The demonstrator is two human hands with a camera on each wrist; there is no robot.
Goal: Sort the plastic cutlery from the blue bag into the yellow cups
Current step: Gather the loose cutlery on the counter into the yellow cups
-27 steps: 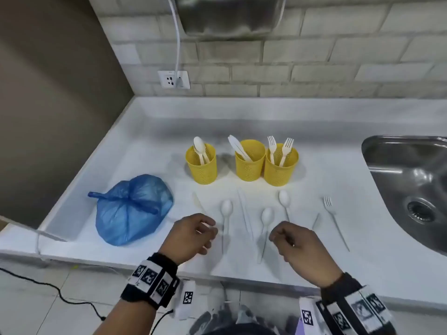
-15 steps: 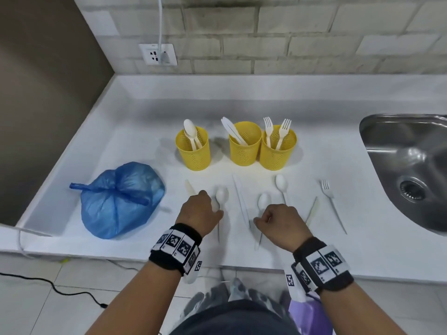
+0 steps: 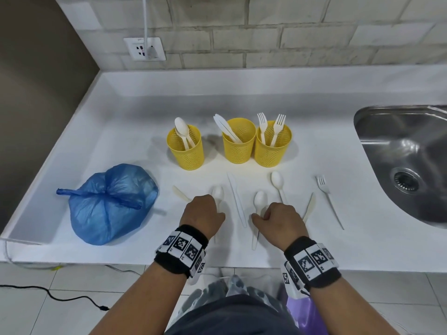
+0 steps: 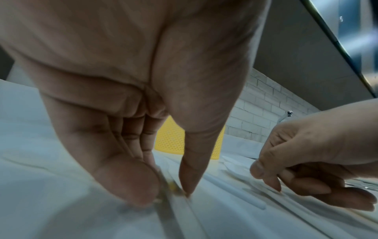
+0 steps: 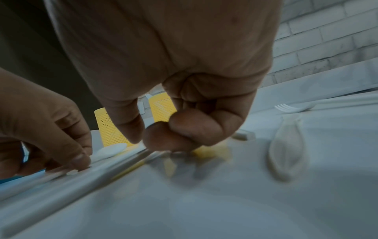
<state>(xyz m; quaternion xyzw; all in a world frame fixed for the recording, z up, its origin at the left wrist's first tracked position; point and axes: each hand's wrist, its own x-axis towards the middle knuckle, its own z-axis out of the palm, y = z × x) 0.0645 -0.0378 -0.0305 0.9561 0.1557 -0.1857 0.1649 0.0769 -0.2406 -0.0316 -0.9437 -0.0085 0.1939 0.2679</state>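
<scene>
Cutlery lies spread over the white table [image 3: 121,131] in front of three yellow cups. The left cup [image 3: 185,151] holds spoons, the middle cup [image 3: 239,143] holds knives, and the right cup [image 3: 272,146] holds two forks; the middle and right cups touch, the left one stands apart. The knotted blue bag [image 3: 108,204] sits at the left of the table, clear of the cups.

The left hand [image 3: 204,215] is lowered onto the handle of a white spoon [image 3: 218,192], whose bowl shows just beyond the knuckles. In the left wrist view the thumb and forefinger tips come down on either side of the thin handle at the table surface, a narrow pinching grip, though blur hides whether the handle is lifted. The right hand [image 3: 281,221] is lowered over a second spoon [image 3: 260,199], its handle running out beneath the hand toward the table edge. In the right wrist view its fingers [image 5: 184,134] are curled with the thumb pressed against them right at the handle; the contact itself is blurred.

Between the two hands lies a white knife [image 3: 235,197]. A cream knife [image 3: 180,193] lies left of the left hand. Right of the right hand lie a third spoon [image 3: 277,181], another cream knife [image 3: 309,206] and a white fork [image 3: 326,194]. A steel sink [image 3: 377,131] is set in at the far right.
</scene>
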